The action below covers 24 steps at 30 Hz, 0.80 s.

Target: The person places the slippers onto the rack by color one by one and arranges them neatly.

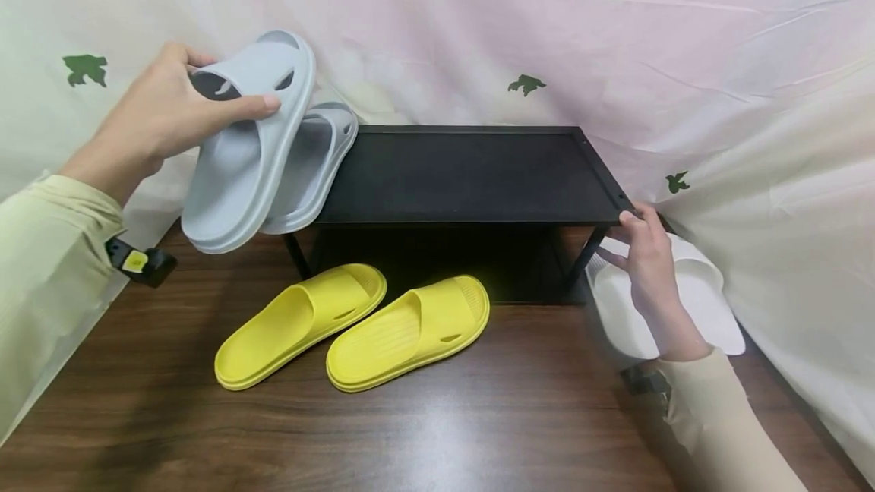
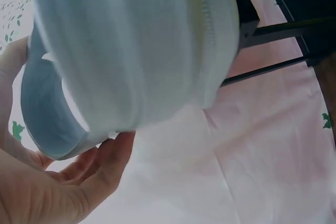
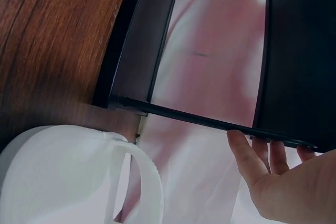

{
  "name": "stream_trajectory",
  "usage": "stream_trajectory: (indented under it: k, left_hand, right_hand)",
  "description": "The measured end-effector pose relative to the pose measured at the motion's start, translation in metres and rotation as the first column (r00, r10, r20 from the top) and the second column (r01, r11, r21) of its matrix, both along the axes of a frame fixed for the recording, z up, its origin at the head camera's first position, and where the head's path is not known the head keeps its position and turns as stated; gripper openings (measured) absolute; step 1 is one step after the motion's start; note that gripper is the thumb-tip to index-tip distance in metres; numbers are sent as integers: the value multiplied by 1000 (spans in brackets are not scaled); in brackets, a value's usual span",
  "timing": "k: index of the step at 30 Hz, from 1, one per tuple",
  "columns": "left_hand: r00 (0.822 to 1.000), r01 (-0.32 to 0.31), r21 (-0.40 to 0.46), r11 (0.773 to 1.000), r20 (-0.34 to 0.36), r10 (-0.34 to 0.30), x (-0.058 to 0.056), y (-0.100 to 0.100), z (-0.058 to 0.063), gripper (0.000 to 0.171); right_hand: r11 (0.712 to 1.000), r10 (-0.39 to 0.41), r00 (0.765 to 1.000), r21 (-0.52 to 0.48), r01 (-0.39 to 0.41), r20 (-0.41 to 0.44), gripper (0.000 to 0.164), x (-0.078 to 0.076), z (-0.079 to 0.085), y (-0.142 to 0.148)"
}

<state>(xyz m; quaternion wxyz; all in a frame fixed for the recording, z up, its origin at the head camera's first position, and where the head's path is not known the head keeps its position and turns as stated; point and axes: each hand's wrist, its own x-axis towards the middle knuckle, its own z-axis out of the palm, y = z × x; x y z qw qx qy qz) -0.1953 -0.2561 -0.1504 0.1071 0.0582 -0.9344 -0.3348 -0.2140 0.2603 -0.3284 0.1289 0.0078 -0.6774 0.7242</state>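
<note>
A light grey slide slipper (image 1: 235, 165) is raised at the rack's left end, gripped by my left hand (image 1: 160, 105) with the thumb along its upper near the foot opening. Behind it, a second grey slipper (image 1: 328, 173) overlaps the left edge of the black shoe rack (image 1: 465, 177); whether it is held too I cannot tell. My right hand (image 1: 652, 268) holds the rack's front right corner, its fingertips against the rack's side in the right wrist view. On the floor before the rack lie two yellow slippers, a left one (image 1: 273, 332) and a right one (image 1: 383, 348).
White slippers (image 1: 690, 294) lie right of the rack, partly behind my right forearm. The rack's lower shelf is in shadow. A pale pink cloth (image 1: 437, 44) with leaf and bird prints hangs behind and at both sides. The floor (image 1: 444, 439) is dark wood.
</note>
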Motion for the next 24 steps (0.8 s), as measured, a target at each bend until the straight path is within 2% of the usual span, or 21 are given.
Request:
stream_trajectory:
  k: [8,24]
  left_hand:
    - [999,32,-60,998,-6,-33,-8,20,7,103]
    - [994,110,-102,989,27,-107,-26,63,4,109]
  right_hand:
    - [1000,-9,1000,11,9,6,17,-2,0,3]
    - [1000,5,1000,-1,-5,5,19,-1,1,1]
